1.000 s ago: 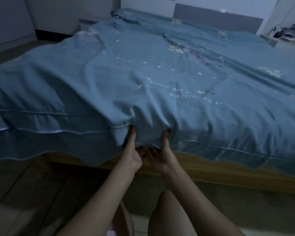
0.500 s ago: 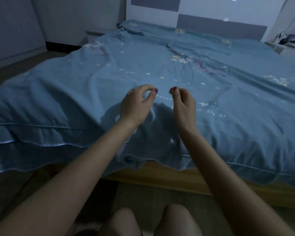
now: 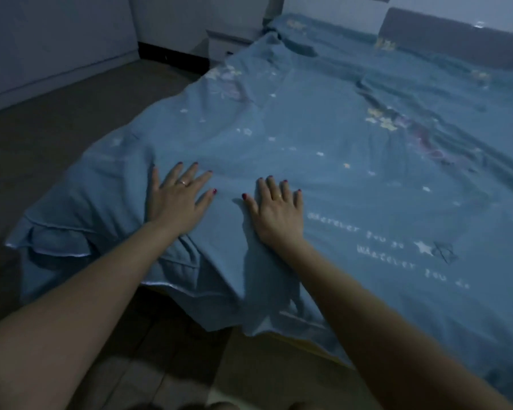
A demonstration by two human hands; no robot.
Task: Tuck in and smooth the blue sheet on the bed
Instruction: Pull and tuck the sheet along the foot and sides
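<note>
Both hands are lying flat with fingers spread, grasping nothing: the left hand [image 3: 176,199] and right hand [image 3: 276,211] are pressing palms-down, side by side, on the blue sheet [image 3: 353,161]. The sheet is stretching away ahead and to the right of the palms, its length running toward the headboard [image 3: 456,39]. Just behind the wrists, its frilled edge [image 3: 80,253] is hanging loose over the bed's near side, above the floor [image 3: 57,119]. Wrinkles are lying ahead of the fingertips, with open fabric for sweeping outward.
</note>
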